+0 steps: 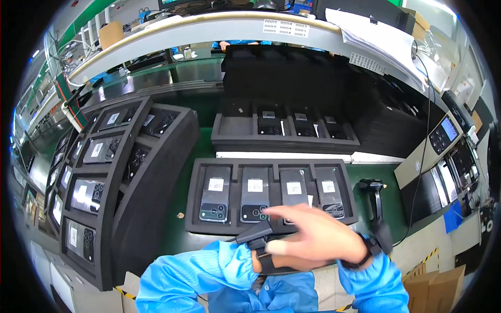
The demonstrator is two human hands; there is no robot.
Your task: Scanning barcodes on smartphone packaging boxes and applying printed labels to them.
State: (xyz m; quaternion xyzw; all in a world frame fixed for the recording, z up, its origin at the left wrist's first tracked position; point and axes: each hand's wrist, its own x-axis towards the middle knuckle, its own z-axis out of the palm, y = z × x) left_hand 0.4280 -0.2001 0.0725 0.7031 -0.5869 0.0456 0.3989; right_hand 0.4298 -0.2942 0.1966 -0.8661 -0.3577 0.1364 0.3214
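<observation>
In front of me lies a black foam tray (194,195) with several smartphones in its slots, backs up, each with a white label. My right hand (313,235), slightly blurred, reaches over the tray's near edge with thumb and index finger spread and nothing seen between them. Its index fingertip is close to the camera end of the second smartphone (254,201) from the left; contact cannot be told. The third smartphone (293,182) is partly covered by this hand. My left hand (284,262) lies crosswise beneath the right, its fingers hidden. Black devices are strapped at both wrists.
Tilted foam trays (151,193) of smartphones are stacked at left. Behind stands another foam tray (229,140) with smartphones, before a tall dark stack (292,78). A handheld scanner (373,195) and a label printer (436,151) with a hanging cable are at right. A shelf (219,27) crosses above.
</observation>
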